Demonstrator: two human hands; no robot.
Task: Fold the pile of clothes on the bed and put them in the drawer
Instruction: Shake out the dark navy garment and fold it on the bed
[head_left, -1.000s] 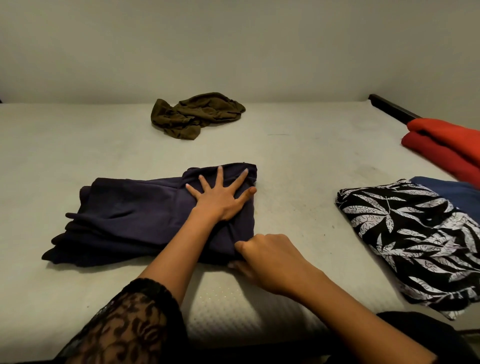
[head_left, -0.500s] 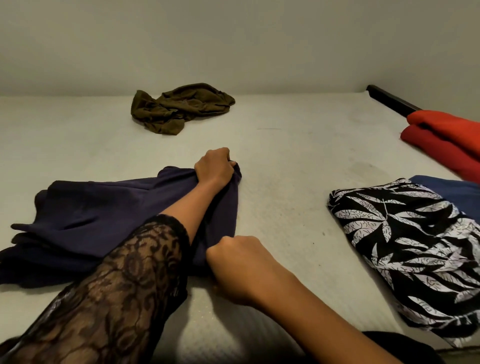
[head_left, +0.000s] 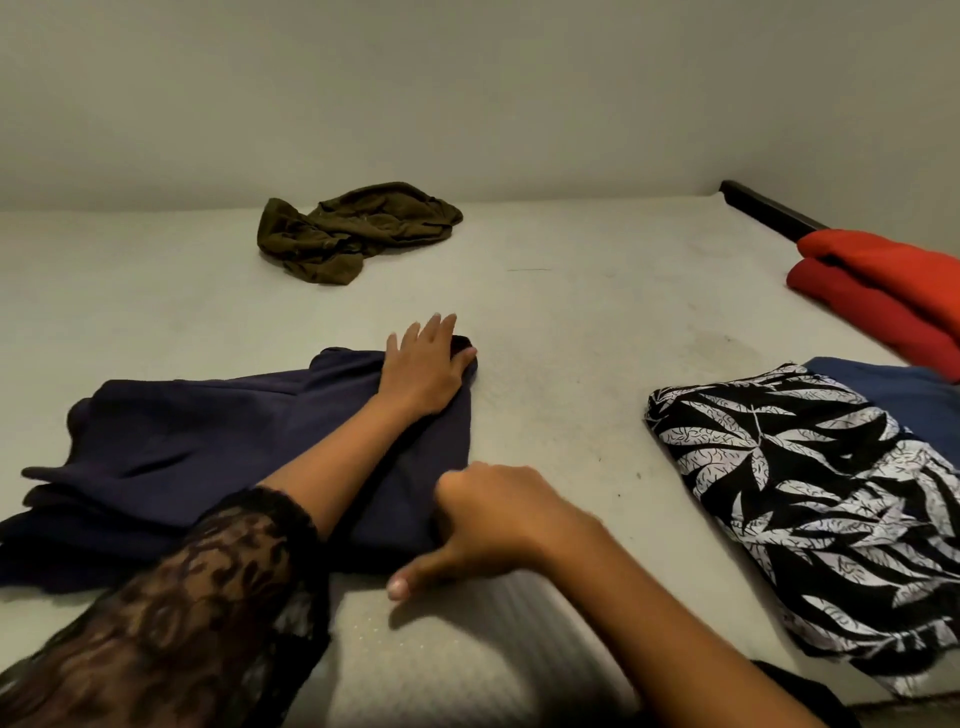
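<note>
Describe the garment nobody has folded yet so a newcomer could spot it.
Start at the far edge of the bed, by the wall. The olive-green garment lies there alone. Unlike the navy garment and the folded pieces at right, it is a crumpled heap.

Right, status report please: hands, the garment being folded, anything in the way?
Left hand flat on navy garment, far corner. Right hand curled at its near edge, grip unclear. Garment part-folded on bed. Nothing blocking; olive garment apart, crumpled.
</note>
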